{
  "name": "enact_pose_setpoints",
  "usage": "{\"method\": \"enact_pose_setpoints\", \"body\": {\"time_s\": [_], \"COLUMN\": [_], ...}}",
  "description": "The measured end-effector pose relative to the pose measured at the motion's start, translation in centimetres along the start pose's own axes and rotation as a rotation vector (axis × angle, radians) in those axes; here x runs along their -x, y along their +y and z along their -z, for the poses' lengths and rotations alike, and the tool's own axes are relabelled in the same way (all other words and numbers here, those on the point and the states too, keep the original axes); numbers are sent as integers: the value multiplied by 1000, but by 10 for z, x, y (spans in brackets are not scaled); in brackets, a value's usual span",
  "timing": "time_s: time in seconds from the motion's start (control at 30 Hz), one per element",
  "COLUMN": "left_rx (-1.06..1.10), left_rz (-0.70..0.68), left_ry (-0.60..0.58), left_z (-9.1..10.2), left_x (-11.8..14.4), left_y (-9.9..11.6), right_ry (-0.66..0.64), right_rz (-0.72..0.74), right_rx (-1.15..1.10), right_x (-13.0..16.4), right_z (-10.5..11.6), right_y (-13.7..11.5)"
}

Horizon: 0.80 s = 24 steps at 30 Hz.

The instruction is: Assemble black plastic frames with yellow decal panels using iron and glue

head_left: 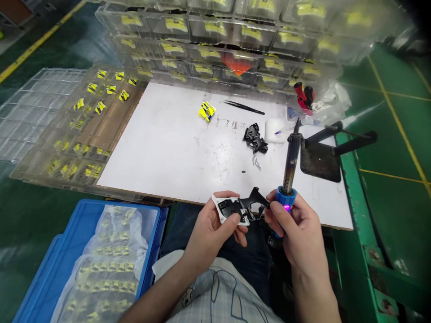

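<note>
Between the thumb and fingers of my left hand is a black-and-white plastic part, held over the table's front edge. A narrower black piece reaches from it toward my right hand. That hand is wrapped round the blue handle of a soldering iron, whose tip points up and away from the part. My right thumb and fingertips also touch the end of the black piece. Farther back on the table lie black plastic parts, with small clear pieces just in front of them.
Black tweezers and a yellow-and-blue piece lie on the white tabletop. An iron stand is at right, near red-handled tools. Stacked clear trays rise behind. A blue crate sits at lower left.
</note>
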<state>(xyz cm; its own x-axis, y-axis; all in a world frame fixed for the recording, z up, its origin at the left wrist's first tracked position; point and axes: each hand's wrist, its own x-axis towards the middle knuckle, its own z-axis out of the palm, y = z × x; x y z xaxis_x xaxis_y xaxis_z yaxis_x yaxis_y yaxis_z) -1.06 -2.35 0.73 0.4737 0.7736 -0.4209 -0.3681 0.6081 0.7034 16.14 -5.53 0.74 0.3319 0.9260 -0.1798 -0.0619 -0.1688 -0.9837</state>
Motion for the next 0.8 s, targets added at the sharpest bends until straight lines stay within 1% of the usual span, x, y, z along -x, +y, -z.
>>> {"method": "enact_pose_setpoints", "body": {"time_s": [0.1, 0.3, 0.5, 0.57, 0.67, 0.73, 0.8], "left_rx": [-39, -235, -179, -223, -424, -561, -644], "left_rz": [-23, -32, 22, -15, -133, -212, -268], "left_ry": [-7, 14, 27, 77, 190, 253, 292], "left_z": [-1, 2, 3, 5, 10, 14, 17], "left_x": [3, 5, 2, -1, -6, -9, -12], "left_y": [0, -2, -1, -2, -6, -7, -8], "right_ry": [23, 38, 52, 65, 66, 62, 37], "right_rz": [0, -18, -21, 22, 105, 115, 99], "right_rx": [37, 73, 106, 150, 243, 370, 557], "right_x": [0, -1, -5, -4, 3, 12, 23], "right_z": [1, 0, -4, 0, 14, 26, 37], "right_y": [2, 4, 2, 2, 2, 0, -2]}}
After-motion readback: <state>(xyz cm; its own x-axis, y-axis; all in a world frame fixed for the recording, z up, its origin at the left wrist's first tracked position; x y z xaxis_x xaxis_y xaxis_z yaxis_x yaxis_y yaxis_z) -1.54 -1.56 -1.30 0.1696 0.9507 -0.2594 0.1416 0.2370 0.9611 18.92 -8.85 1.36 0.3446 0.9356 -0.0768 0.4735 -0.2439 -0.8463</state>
